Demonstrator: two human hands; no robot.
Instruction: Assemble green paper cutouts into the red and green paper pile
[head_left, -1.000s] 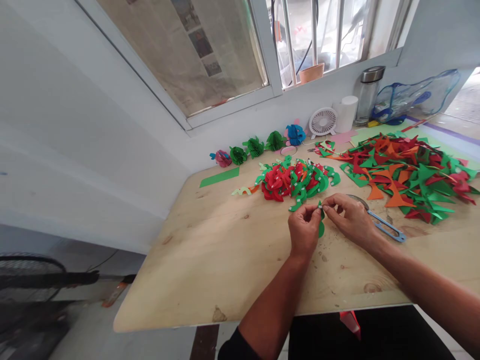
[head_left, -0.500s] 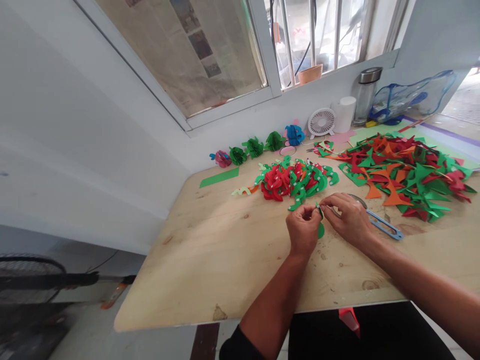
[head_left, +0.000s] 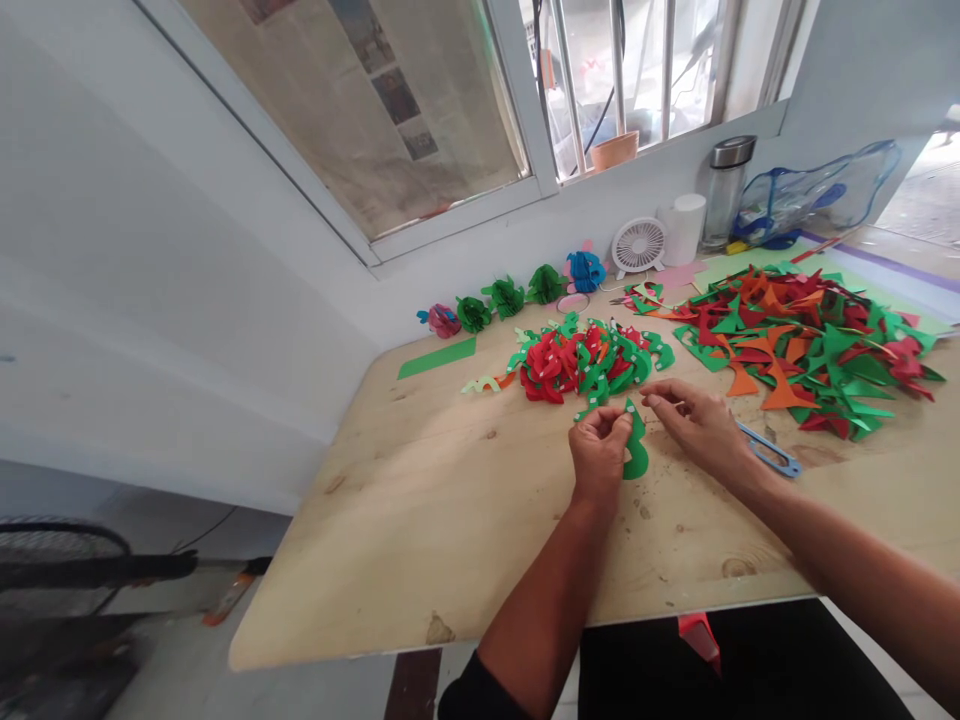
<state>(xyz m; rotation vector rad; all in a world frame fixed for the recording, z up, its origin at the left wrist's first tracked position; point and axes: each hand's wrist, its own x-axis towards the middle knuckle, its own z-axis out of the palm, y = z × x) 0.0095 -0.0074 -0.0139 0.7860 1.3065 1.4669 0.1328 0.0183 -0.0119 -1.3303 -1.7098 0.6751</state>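
My left hand [head_left: 598,452] is closed, pinching a green curved paper cutout [head_left: 637,455] by its edge just above the wooden table [head_left: 420,510]. The cutout's pointed top and rounded lower end show to the right of the fingers. Just right of it, my right hand [head_left: 694,425] has thumb and forefinger pressed together, apart from the cutout. Whatever is between those fingertips is too small to make out. Behind my left hand lies a heap of red and green curved paper cutouts [head_left: 551,365] with small white patches. A blue-handled cutter [head_left: 772,450] lies partly hidden beside my right wrist.
Red, orange and green paper scraps [head_left: 795,340] are piled at the right. Along the wall stand folded paper flowers [head_left: 506,296], a small white fan [head_left: 639,246], a white cylinder [head_left: 685,228] and a glass bottle [head_left: 724,200]. A green paper strip [head_left: 437,358] lies at the back left.
My right hand has drawn slightly away from the green cutout. My left hand has turned the cutout so more of its face shows. The view has shifted slightly.
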